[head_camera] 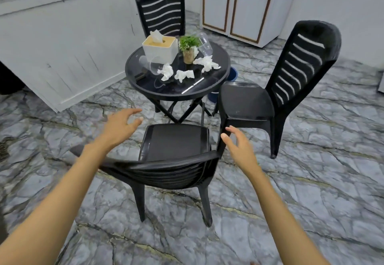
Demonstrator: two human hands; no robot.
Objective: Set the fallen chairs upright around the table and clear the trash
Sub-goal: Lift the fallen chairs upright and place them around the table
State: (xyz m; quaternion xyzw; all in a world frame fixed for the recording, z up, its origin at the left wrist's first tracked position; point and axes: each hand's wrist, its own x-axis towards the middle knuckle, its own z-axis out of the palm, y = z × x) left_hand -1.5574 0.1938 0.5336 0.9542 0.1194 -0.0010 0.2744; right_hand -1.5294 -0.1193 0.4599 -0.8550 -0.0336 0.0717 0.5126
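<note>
Three black plastic chairs stand upright around a round black table [209, 92]: the near chair [174, 142] right below me, a right chair [245, 102], and a far chair [163, 11]. My left hand [122, 125] hovers open above the near chair's left side. My right hand [239, 146] hovers open by its right side, touching nothing. On the table lie three crumpled white tissues [184, 75], two tipped clear cups [152, 66], a tissue box [160, 48] and a small potted plant [189, 47].
A white panelled counter [62, 42] runs along the left. A white cabinet [239, 9] with brown trim stands at the back. A blue bin [232, 74] sits on the marble floor behind the table, partly hidden.
</note>
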